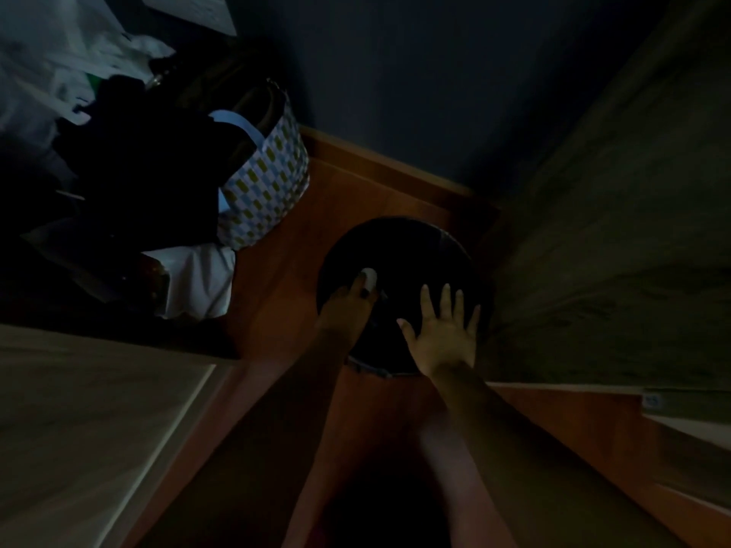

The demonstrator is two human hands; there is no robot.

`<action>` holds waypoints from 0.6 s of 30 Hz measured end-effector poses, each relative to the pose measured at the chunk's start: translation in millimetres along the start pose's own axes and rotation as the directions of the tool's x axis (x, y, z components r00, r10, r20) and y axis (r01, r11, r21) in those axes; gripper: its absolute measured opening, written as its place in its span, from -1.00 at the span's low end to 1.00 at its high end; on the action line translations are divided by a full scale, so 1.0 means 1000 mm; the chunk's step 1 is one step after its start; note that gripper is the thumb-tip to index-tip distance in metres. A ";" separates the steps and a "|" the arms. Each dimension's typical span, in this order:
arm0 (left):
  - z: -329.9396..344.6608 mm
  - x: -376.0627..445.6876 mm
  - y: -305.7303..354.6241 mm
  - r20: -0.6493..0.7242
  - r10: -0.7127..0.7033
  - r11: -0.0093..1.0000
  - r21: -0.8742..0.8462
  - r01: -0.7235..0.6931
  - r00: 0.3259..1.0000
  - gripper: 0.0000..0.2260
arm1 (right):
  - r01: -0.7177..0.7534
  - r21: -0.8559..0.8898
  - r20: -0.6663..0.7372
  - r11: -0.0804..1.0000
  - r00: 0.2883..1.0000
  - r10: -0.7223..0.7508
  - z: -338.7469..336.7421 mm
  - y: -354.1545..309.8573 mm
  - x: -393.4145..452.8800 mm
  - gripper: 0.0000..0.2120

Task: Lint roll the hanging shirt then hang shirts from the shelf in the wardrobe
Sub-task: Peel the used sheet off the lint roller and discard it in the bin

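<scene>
Left hand (350,306) pinched a small white scrap (370,279) over a round dark bin (399,247); right hand (445,334) was released, fingers spread flat above the bin's near side. Bin stood on the wooden floor (285,278). Up-left of the hands sat a patterned basket (269,191) and a heap of clothes (118,160), shirts not distinguishable in the dim light.

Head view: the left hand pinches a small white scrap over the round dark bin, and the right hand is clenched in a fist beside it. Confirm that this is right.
Not quite. In the head view the right hand is not a fist: its fingers are straight and spread over the round dark bin. The rest holds: the left hand pinches a small white scrap over that bin.
</scene>
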State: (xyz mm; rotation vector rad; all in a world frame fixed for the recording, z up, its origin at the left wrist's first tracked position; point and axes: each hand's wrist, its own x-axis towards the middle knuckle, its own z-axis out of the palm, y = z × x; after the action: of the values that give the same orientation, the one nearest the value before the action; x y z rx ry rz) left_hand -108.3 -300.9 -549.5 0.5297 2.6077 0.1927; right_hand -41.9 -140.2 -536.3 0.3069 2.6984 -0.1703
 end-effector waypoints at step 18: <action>-0.154 -0.132 0.010 -0.149 0.038 0.922 0.387 0.022 0.988 -0.30 | 0.044 0.007 0.089 0.999 0.995 -0.045 -0.157 -0.040 -0.105 -0.34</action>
State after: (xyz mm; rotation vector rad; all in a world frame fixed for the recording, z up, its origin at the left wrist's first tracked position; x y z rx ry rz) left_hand -69.7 -351.1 -356.3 0.6832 2.8079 -0.3024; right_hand -19.7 -172.7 -347.3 0.2354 2.6185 -0.1987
